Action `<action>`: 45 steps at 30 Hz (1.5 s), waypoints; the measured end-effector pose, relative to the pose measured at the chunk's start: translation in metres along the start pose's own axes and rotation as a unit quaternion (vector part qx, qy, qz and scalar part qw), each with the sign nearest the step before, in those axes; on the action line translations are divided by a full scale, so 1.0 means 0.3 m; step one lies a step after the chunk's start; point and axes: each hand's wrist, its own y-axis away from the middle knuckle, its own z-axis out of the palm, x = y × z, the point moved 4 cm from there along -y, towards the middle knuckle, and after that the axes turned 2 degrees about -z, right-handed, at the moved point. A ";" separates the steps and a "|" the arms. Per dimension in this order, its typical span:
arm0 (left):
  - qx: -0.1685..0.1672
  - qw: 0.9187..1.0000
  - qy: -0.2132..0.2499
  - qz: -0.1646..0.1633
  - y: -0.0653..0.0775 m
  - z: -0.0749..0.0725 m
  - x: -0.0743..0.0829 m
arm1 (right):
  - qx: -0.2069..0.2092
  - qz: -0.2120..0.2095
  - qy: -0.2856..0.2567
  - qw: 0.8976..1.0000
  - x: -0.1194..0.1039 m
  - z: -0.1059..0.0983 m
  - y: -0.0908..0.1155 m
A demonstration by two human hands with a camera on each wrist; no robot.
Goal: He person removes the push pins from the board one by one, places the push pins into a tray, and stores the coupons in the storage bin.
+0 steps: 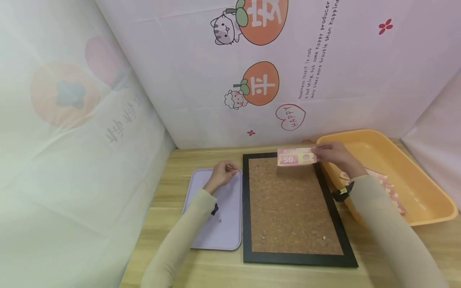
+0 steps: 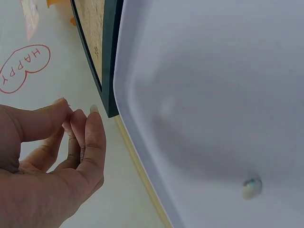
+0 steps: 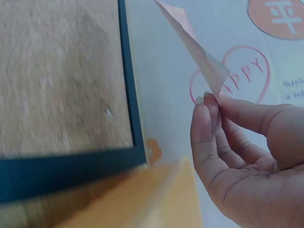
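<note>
My right hand (image 1: 335, 155) pinches a pink-and-yellow paper coupon (image 1: 297, 157) marked "50" by its right end, over the top of the cork board (image 1: 288, 208). In the right wrist view the coupon (image 3: 202, 57) is seen nearly edge-on between thumb and fingertips. My left hand (image 1: 221, 174) is above the top right of the lilac tray (image 1: 230, 236). Its thumb and index fingertips pinch a tiny pushpin, mostly hidden by the fingers; only a thin tip shows in the left wrist view. Another small pushpin (image 2: 251, 188) lies on the tray.
A yellow-orange bin (image 1: 414, 192) stands on the right, with several more coupons (image 1: 392, 192) inside. Small pins (image 1: 324, 238) sit near the board's corners. The black frame (image 1: 299, 259) borders the tray. Printed cloth (image 1: 201, 80) hangs behind and on the sides.
</note>
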 end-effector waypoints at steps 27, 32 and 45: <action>0.011 0.999 -0.027 -0.040 0.054 -0.106 -0.146 | 0.049 0.022 0.006 0.999 0.150 -0.400 0.159; 0.014 0.998 -0.038 -0.050 0.066 -0.115 -0.178 | 0.054 0.020 -0.005 0.998 0.200 -0.445 0.186; 0.003 0.996 -0.052 -0.072 0.093 -0.110 -0.215 | 0.023 0.104 0.040 0.993 0.314 -0.493 0.246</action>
